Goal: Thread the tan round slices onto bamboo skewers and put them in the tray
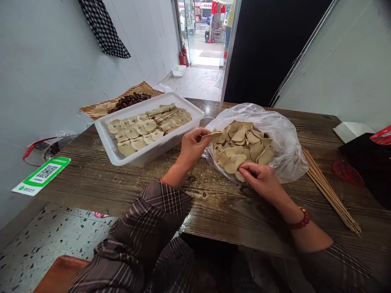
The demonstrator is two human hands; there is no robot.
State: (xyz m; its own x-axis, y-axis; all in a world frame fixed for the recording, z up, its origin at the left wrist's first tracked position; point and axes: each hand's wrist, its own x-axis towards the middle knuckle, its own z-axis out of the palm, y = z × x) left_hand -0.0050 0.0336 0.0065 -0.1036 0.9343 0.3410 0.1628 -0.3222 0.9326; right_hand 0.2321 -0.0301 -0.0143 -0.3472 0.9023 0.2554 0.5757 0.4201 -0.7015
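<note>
My left hand [195, 145] pinches a thin beige slice [214, 136] just over the left rim of a clear plastic bag [285, 138]. The open bag holds a heap of loose beige slices [241, 136]. My right hand [259, 177] is at the bag's near side, with thumb and fingers closed on the edge of another slice [234, 163]. To the left, a white tray [152, 154] contains rows of slices on skewers [140, 128]. Thin wooden skewers [332, 193] lie in a bundle right of the bag.
Dark red pieces [130, 101] lie on patterned paper [100, 109] behind the tray. A green QR card [42, 176] is at the table's left end. Red scissors [348, 173] and a black container [371, 162] stand at the right. The wooden table [210, 219] has its near edge before me.
</note>
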